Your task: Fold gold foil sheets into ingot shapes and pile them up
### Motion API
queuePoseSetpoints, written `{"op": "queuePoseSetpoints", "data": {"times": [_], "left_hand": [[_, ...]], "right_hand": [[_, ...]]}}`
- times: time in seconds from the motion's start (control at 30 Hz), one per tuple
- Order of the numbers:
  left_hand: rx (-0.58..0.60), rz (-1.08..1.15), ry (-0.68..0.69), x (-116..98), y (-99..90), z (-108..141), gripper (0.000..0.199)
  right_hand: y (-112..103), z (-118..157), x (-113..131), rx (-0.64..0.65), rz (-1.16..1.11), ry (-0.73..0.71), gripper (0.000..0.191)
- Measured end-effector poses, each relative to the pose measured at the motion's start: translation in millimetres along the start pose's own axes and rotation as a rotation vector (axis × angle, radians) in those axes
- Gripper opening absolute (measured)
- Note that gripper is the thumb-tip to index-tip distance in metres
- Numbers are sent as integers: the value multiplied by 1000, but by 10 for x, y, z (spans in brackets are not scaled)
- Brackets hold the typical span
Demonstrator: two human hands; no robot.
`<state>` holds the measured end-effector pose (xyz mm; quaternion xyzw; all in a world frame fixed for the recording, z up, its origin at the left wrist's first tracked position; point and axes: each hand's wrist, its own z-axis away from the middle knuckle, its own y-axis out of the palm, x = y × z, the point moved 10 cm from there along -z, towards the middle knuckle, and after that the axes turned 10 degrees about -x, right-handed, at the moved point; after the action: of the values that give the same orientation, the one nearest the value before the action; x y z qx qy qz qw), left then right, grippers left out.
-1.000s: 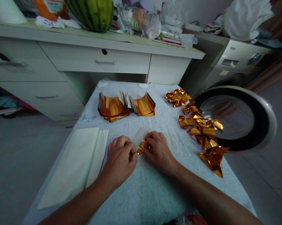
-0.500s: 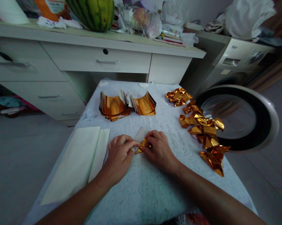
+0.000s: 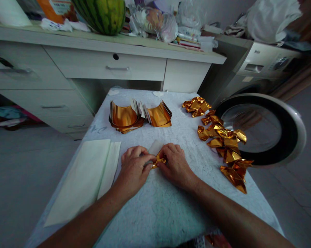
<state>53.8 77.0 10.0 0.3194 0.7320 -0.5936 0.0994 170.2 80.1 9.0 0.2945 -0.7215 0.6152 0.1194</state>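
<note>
Between my two hands a small piece of gold foil paper (image 3: 158,160) is partly folded, with a pale whitish sheet (image 3: 156,147) showing behind it. My left hand (image 3: 136,166) pinches its left side between thumb and forefinger. On the right side, my right hand (image 3: 174,163) has its thumb and bent fingers closed on the foil. Parts of the piece are hidden under the fingers. Farther back stand two curved stacks of gold foil paper, a left stack (image 3: 123,115) and a right stack (image 3: 159,115).
Folded gold foil pieces (image 3: 226,141) lie heaped along the table's right side. White paper sheets (image 3: 79,175) rest at the left. Beyond the right edge hangs a washing machine's open round door (image 3: 299,132). Behind the table is a drawer desk (image 3: 142,70) with a watermelon (image 3: 101,15) on top.
My left hand's fingers have shifted slightly right and curled more around the foil. The foil's near part looks more folded and crumpled. My right hand has stayed nearly in place.
</note>
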Motion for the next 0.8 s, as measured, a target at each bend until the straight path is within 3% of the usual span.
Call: {"op": "queuePoseSetpoints", "data": {"times": [0.4, 0.57, 0.8], "left_hand": [[5, 7, -1, 25, 18, 13, 28], [-22, -8, -6, -2, 1, 8, 20], [-21, -12, 12, -9, 20, 0, 24]], "right_hand": [[-7, 16, 39, -9, 31, -29, 16], [2, 12, 34, -7, 34, -30, 18], [-5, 9, 44, 17, 8, -32, 13]]}}
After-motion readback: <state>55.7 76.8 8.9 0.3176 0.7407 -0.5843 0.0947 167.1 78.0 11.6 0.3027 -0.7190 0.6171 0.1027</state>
